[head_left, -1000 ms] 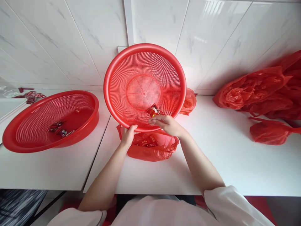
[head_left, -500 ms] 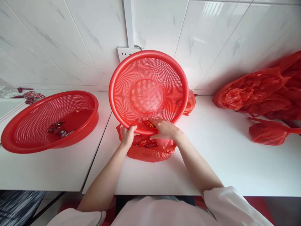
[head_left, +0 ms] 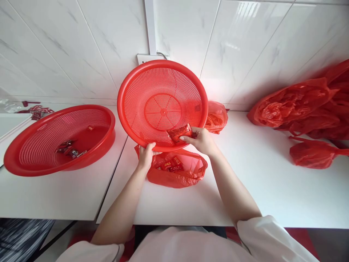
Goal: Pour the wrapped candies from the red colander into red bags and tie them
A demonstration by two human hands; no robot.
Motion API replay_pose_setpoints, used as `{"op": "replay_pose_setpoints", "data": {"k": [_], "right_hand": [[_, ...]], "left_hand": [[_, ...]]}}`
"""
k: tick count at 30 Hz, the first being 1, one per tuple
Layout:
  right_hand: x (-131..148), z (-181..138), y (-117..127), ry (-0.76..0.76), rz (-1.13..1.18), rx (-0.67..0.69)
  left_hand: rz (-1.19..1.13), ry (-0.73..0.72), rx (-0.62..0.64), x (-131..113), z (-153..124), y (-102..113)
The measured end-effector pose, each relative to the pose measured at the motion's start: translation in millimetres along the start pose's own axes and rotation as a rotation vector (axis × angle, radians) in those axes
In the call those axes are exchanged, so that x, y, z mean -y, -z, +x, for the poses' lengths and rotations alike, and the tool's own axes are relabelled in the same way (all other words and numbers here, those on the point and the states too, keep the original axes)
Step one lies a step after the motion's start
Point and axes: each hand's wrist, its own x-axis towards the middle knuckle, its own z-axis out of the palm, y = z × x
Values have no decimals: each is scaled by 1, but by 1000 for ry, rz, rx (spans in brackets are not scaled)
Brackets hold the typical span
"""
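My left hand (head_left: 146,154) grips the lower rim of a red perforated plastic basket (head_left: 152,91), which is tilted up on edge facing me. Reaching over that rim, my right hand (head_left: 200,140) has its fingers closed on a red wrapped packet (head_left: 178,131) lying at the basket's bottom edge. Directly below the basket sits an open red plastic bag (head_left: 188,171) on the white table, with several red packets (head_left: 169,164) inside it.
A second red basket (head_left: 32,160) lies on the left table with a few small wrapped items (head_left: 68,148) in it. A small red bag (head_left: 216,116) sits behind the tilted basket. More filled red bags (head_left: 297,105) pile up at the right. A wall socket (head_left: 144,57) shows above the basket.
The tilted basket has shifted slightly left and lower. My right hand went from the rim's centre toward the right and now pinches a red packet inside the basket.
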Motion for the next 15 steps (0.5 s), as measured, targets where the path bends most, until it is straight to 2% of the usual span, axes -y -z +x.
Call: {"op": "replay_pose_setpoints", "data": {"k": [5,15], "right_hand": [[-4,2,4,-47,92,-87],[-11,6,4,-44,182,-163]], "left_hand": [[-23,51,-27,-3,2,2],[0,174,-32,-8,16,11]]}}
